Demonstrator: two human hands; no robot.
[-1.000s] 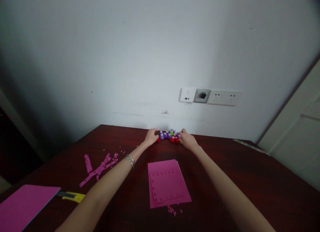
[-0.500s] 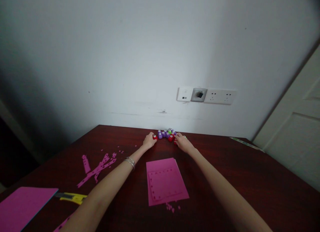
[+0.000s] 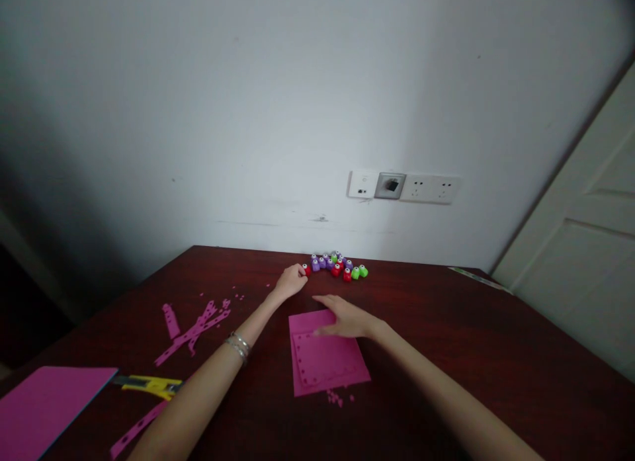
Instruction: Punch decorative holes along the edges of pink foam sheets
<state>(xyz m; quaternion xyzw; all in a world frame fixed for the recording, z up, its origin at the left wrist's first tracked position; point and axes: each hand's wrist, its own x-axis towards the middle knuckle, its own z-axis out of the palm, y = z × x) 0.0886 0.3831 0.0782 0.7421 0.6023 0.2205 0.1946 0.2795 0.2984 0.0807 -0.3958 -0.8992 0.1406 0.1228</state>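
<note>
At the far side of the table, my left hand [image 3: 292, 280] has its fingers closed around a small red craft punch [image 3: 306, 270]. Just right of it stands a cluster of similar small punches: purple ones [image 3: 315, 265], red ones [image 3: 347, 274] and green ones [image 3: 364, 270]. My right hand [image 3: 344, 317] is empty, thumb and fingers apart, above the far part of the pink paper [image 3: 305, 322]. A smaller pink sheet [image 3: 327, 360] with punched holes along its edges lies on that paper, partly covered by the hand.
Punched pink strips [image 3: 198, 329] and tiny cut-outs lie at left. A yellow utility knife [image 3: 151, 385] sits beside a pink pad [image 3: 49, 408] at front left, near another punched strip [image 3: 136, 429]. More cut-outs [image 3: 335, 399] lie before the paper. A wall [image 3: 278, 117] with sockets stands behind.
My right hand has left the punches and come back toward me over the pink paper, its fingers spreading. My left hand stays at the red punch. The green punches now show fully.
</note>
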